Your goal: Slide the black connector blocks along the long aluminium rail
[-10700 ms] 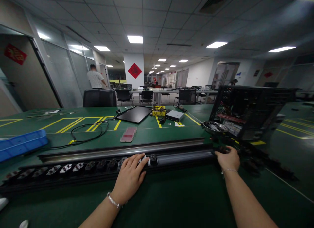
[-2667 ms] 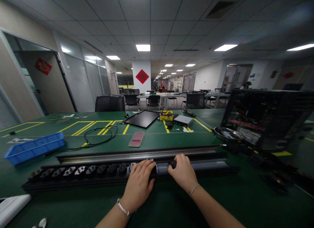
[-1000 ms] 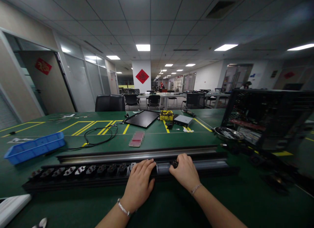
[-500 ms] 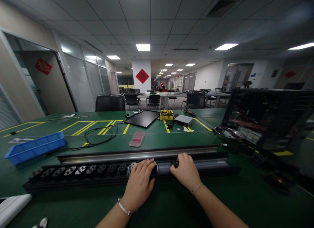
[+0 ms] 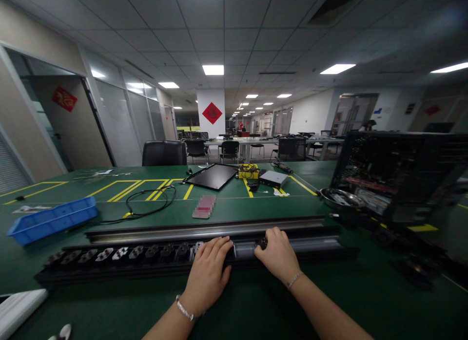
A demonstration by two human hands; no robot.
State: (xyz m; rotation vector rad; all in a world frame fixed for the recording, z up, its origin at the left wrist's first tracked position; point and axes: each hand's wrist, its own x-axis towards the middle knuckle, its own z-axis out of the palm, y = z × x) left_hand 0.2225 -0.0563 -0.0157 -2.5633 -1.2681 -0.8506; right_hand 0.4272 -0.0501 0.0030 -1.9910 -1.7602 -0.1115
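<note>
A long black power strip housing (image 5: 314, 246) lies across the table in front of me. Several black and white socket modules (image 5: 120, 253) sit in a row along its left half. My left hand (image 5: 208, 274) rests over the right end of that row, fingers laid flat, covering what is beneath. Just right of it, my right hand (image 5: 278, 257) pinches a small round black socket module (image 5: 263, 242) at the channel. Between the hands a short grey stretch of channel shows. Behind the housing lies a separate metal-lined rail (image 5: 204, 231).
A blue bin (image 5: 54, 218) stands at left, near a looped black cable (image 5: 151, 203). Further back are a flat black panel (image 5: 212, 176) and a grey box (image 5: 273, 178). At right, a metal bowl (image 5: 340, 198) sits beside an open computer case (image 5: 398, 174).
Since the oldest frame, my right hand has come left from the housing's far right end to the middle, and the view has shifted. Over the last second it edges slightly right; my left hand stays.
</note>
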